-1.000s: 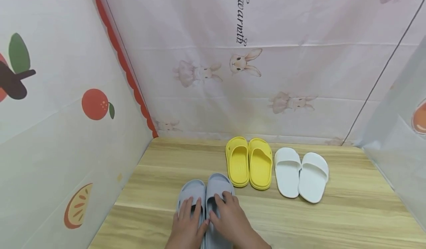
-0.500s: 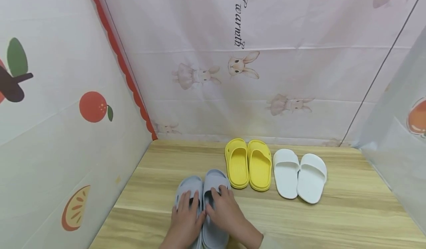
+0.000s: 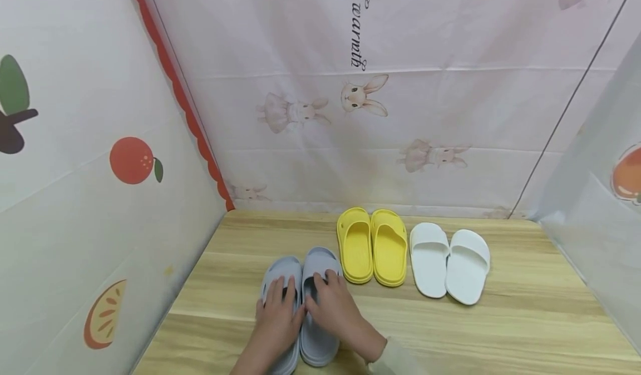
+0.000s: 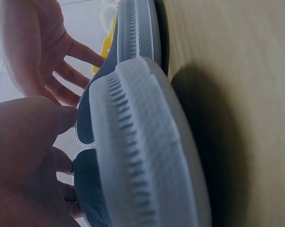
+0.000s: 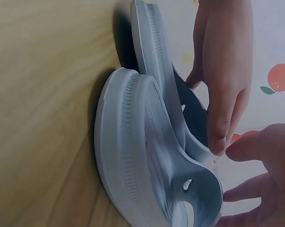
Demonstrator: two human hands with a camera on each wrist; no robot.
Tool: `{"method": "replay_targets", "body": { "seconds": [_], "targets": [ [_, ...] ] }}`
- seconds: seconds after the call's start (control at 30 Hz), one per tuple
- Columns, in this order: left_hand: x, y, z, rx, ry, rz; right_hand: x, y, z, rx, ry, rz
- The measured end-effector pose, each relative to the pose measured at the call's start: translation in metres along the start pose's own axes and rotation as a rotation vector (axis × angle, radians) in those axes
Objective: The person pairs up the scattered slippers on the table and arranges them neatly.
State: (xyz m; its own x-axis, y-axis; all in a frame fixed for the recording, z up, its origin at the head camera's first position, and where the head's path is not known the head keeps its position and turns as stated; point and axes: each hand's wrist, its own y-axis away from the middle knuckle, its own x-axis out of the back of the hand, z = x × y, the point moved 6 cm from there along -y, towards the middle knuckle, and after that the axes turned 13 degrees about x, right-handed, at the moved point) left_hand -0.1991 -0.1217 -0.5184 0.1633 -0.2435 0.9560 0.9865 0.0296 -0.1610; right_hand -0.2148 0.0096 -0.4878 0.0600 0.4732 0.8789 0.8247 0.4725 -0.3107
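Note:
A pair of grey slippers [image 3: 320, 339] lies side by side on the wood-grain surface, toes toward the back wall. My left hand [image 3: 276, 322] rests on the left slipper, its fingers reaching forward over the strap. On the right slipper lies my right hand [image 3: 334, 307], fingertips at the edge of the strap and thumb near the seam between the slippers. The left wrist view shows the ribbed side of a grey slipper [image 4: 137, 142] close up. Fingertips of my right hand [image 5: 270, 170] touch the strap in the right wrist view; whether they press from inside is hidden.
Yellow slippers [image 3: 389, 255] stand near the back wall, just right of the grey pair's toes. Beside them are white slippers [image 3: 467, 266], their heels splayed slightly apart. Printed sheets form a left wall [image 3: 60, 208] and a back wall [image 3: 300, 169] around the wood-grain surface [image 3: 440, 336].
Both hands have moved forward and slightly left, together with the grey slippers, whose toes now stand nearer the back wall. The yellow and white pairs keep their places.

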Motion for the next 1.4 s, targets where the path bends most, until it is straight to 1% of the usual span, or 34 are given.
{"method": "replay_targets", "body": {
  "seconds": [0.2, 0.43, 0.6, 0.67, 0.83, 0.93, 1.0, 1.1, 1.2, 1.3, 1.4],
  "targets": [
    [-0.001, -0.013, -0.001, 0.018, -0.001, -0.001, 0.001, -0.009, 0.001, -0.010, 0.024, -0.003],
    [-0.005, -0.029, -0.001, 0.016, -0.011, 0.016, -0.001, -0.021, 0.006, -0.012, 0.054, 0.005],
    [-0.007, -0.039, 0.001, 0.020, -0.002, -0.003, -0.005, -0.029, 0.012, -0.041, 0.061, -0.008],
    [-0.007, -0.043, 0.001, 0.028, -0.002, -0.018, -0.007, -0.031, 0.013, -0.036, 0.082, -0.007],
    [-0.007, -0.051, 0.000, 0.034, 0.007, -0.022, -0.012, -0.037, 0.014, 0.003, 0.166, 0.011],
    [-0.007, -0.056, 0.000, 0.026, 0.023, -0.027, -0.014, -0.041, 0.015, 0.011, 0.210, 0.026],
    [-0.009, -0.059, 0.000, 0.032, 0.031, -0.042, -0.015, -0.044, 0.016, 0.011, 0.224, 0.033],
    [-0.012, -0.066, 0.000, 0.046, 0.022, -0.066, -0.016, -0.047, 0.019, 0.009, 0.228, 0.037],
    [-0.015, -0.072, -0.001, 0.065, 0.012, -0.083, -0.016, -0.051, 0.021, -0.005, 0.209, 0.031],
    [-0.016, -0.078, -0.001, 0.079, 0.021, -0.085, -0.016, -0.054, 0.023, -0.033, 0.183, 0.016],
    [-0.017, -0.082, -0.001, 0.087, 0.024, -0.072, -0.019, -0.057, 0.025, -0.061, 0.175, -0.005]
  ]
}}
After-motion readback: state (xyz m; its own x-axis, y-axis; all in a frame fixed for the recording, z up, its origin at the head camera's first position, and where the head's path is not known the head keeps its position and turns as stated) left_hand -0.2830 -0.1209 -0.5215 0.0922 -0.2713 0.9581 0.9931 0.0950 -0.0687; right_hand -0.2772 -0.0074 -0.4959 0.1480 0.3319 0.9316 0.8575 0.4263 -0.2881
